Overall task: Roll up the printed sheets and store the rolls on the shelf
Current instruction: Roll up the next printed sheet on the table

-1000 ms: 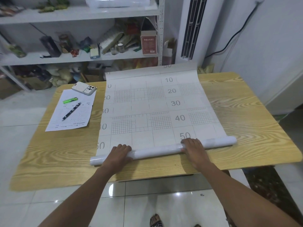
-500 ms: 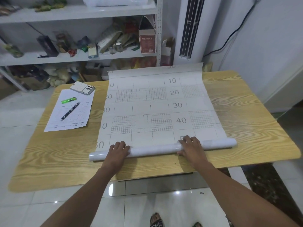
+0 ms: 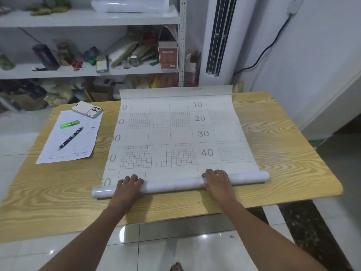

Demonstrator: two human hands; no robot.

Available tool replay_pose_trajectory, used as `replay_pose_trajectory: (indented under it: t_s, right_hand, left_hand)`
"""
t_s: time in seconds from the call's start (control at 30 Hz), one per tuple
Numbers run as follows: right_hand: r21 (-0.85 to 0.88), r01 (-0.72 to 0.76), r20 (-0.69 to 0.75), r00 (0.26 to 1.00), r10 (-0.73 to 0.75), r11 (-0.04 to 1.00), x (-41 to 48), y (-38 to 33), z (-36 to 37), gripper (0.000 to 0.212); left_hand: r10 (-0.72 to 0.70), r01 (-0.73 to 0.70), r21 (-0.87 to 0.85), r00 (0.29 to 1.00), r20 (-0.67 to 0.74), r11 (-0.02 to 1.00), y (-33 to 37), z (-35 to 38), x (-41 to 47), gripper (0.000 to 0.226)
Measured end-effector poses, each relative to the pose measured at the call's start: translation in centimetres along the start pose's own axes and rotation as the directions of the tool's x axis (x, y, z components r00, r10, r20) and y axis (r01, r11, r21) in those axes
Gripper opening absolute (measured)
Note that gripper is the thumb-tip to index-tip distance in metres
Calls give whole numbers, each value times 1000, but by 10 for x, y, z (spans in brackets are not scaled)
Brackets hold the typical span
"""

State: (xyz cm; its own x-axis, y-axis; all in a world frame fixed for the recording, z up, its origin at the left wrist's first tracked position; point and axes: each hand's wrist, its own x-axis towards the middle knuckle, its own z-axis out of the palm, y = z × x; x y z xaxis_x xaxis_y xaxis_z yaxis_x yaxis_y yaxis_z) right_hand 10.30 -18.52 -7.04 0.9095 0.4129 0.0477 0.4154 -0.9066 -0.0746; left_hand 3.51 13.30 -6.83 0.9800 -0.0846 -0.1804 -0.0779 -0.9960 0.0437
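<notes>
A large printed sheet (image 3: 175,133) with grids and numbers 10 to 40 lies flat on the wooden table (image 3: 283,153). Its near end is wound into a long white roll (image 3: 175,185) lying across the table near the front edge. My left hand (image 3: 128,187) lies on the roll's left part with fingers curled over the top. My right hand (image 3: 216,182) holds the roll right of centre, fingers over it and thumb on the near side. The sheet's far edge curls up at the table's back. Behind stands the white shelf (image 3: 88,18).
Left of the sheet, a small paper (image 3: 78,151) carries a pen (image 3: 71,137), a green lighter (image 3: 69,124) and a phone (image 3: 87,109). The shelf's top board holds a white roll (image 3: 130,4); lower boards are cluttered. A tall air conditioner (image 3: 218,36) stands at back right.
Both hands have pushed the roll away from me over the sheet. The right-hand 50 mark is now wound under the roll, and the flat part is shorter.
</notes>
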Motion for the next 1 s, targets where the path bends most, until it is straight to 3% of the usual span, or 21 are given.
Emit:
replay_pose_trajectory:
  t_s: [0.1,0.33,0.57,0.63,0.77,1.0]
  right_hand:
    - [0,7,-3,1000,-7,1000,0,3,-2,42]
    - [131,-10,71,997,1,991,7,5,1,58]
    - [164,-17,54,998,8,986,12,7,1,25]
    - [151,-16,37,999,10,988,13,6,-1,23]
    - [90,-25,41,999,22,996,13,6,0,25]
    - [31,-34,64,997,32,999,16,6,-1,16]
  left_hand:
    - [16,-16,9,999,-34,1000,-3,-1,3,39]
    - [8,-8,27,1000,-5,1000,-4,0,5,65]
    - [74,-72,78,997,-20,994,-6,-6,1,53]
    - [91,-84,119,995,-50,989,-4,-6,3,59]
    - [90,-87,31,991,-103,996,-2,-9,6,47]
    - [108,-108,9,990,-94,994,-2,-9,5,60]
